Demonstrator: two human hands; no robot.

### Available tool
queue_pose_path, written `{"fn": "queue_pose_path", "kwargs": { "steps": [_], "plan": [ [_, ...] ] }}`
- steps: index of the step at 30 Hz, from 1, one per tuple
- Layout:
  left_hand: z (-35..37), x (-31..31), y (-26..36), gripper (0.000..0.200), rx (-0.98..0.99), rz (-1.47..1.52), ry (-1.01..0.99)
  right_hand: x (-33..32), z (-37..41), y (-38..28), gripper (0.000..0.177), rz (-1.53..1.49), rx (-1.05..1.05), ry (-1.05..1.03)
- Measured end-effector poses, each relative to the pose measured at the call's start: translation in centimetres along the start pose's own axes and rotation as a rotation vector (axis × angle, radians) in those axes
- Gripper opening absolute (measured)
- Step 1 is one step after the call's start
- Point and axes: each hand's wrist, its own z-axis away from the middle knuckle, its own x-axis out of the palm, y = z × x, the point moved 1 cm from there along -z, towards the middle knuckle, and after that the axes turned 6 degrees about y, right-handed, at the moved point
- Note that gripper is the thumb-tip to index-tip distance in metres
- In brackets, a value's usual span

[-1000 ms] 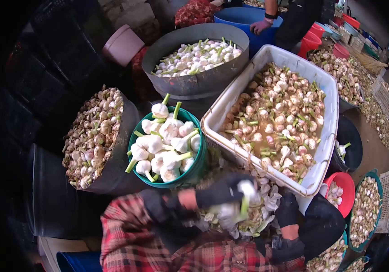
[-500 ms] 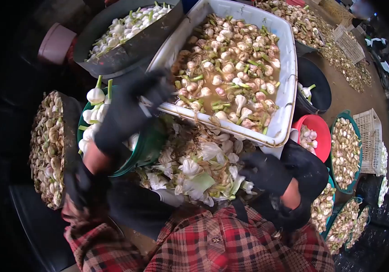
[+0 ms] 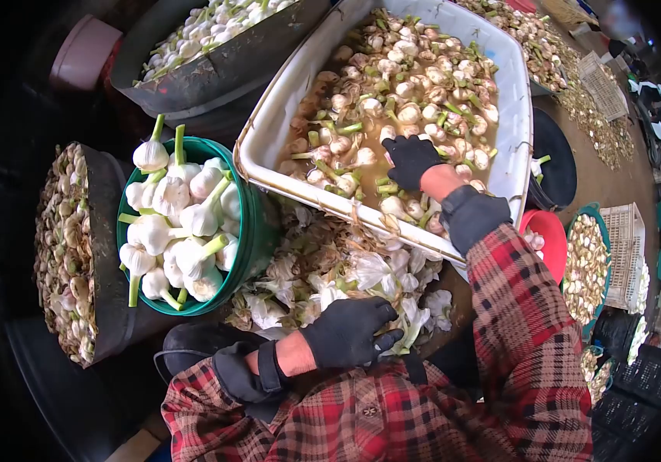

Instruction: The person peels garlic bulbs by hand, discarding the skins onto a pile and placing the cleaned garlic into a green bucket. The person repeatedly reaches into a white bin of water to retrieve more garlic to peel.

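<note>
My right hand (image 3: 413, 163), in a black glove with bare fingertips, reaches into a white tub (image 3: 519, 154) of muddy water and unpeeled garlic bulbs (image 3: 409, 114). Its fingers bend down around a garlic bulb mostly hidden beneath them. Low in front of my shirt is my left hand (image 3: 350, 333), gloved the same way. Its fingers are loosely curled with the thumb apart, and I see nothing held in it. Loose peeled skins (image 3: 373, 269) lie beyond it. To the left, a green bucket (image 3: 247, 266) is heaped with clean white garlic bulbs (image 3: 172, 196) with short green stems.
A dark container (image 3: 215, 58) of white garlic stands at the back left, beside a pink bucket (image 3: 85, 52). Unpeeled garlic (image 3: 68, 254) fills another container at far left. A red bowl (image 3: 550, 246), a teal basket (image 3: 586, 266) and a cream crate (image 3: 625, 246) are on the right.
My left hand has moved from above the green bucket down to my front. My right hand has gone from near the skins up into the tub. The bucket's garlic is now fully exposed.
</note>
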Motion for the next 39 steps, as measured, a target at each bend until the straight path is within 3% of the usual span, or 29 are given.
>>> {"fn": "queue_pose_path", "kwargs": {
  "steps": [2,7,9,11,13,16,20,22,27,29,33,35,39],
  "plan": [
    [0.0,0.0,-0.8,0.025,-0.011,0.045,0.039,2.0,-1.0,0.1,0.036,0.135,-0.009,-0.027],
    [-0.4,-1.0,-1.2,0.028,-0.126,0.192,0.187,0.7,-0.2,1.0,0.041,0.111,0.006,-0.123],
    [-0.8,-1.2,-2.0,0.031,-0.243,0.411,0.411,-1.2,1.4,1.6,0.043,-0.258,-0.037,0.209],
    [-1.6,-1.7,-2.3,0.035,-0.242,0.534,0.503,-5.6,4.2,-1.0,0.047,-0.334,-0.001,0.234],
    [-2.5,-2.8,-1.8,0.044,-0.309,0.936,0.707,-7.8,7.3,-3.4,0.052,-0.726,-0.045,0.375],
    [-2.9,-3.7,-0.9,0.041,-0.330,1.059,0.741,-8.7,11.3,-8.3,0.052,-0.978,-0.038,0.420],
    [-2.4,-3.6,-1.2,0.030,-0.306,0.973,0.872,-7.7,13.3,-11.4,0.043,-1.041,0.002,0.541],
    [-2.1,-3.1,-1.9,0.030,-0.244,0.882,0.894,-8.4,13.8,-12.0,0.033,-0.892,0.013,0.682],
    [-1.6,-2.5,-2.0,0.032,-0.142,0.716,0.924,-8.4,14.8,-13.5,0.019,-0.621,0.094,0.813],
    [-1.5,-2.4,-1.9,0.038,-0.051,0.611,0.940,-8.8,15.1,-14.0,0.014,-0.412,0.018,0.874],
    [-1.1,-2.2,-2.9,0.035,-0.042,0.342,0.940,-8.6,15.6,-14.3,0.011,-0.365,0.031,0.851],
    [-1.0,-2.5,-2.4,0.030,0.023,0.068,0.961,-8.5,15.7,-14.4,0.010,-0.378,0.026,0.830],
    [-1.0,-2.4,-2.1,0.030,0.085,0.058,0.972,-7.9,15.8,-14.2,0.011,-0.417,0.035,0.834]
  ]
}}
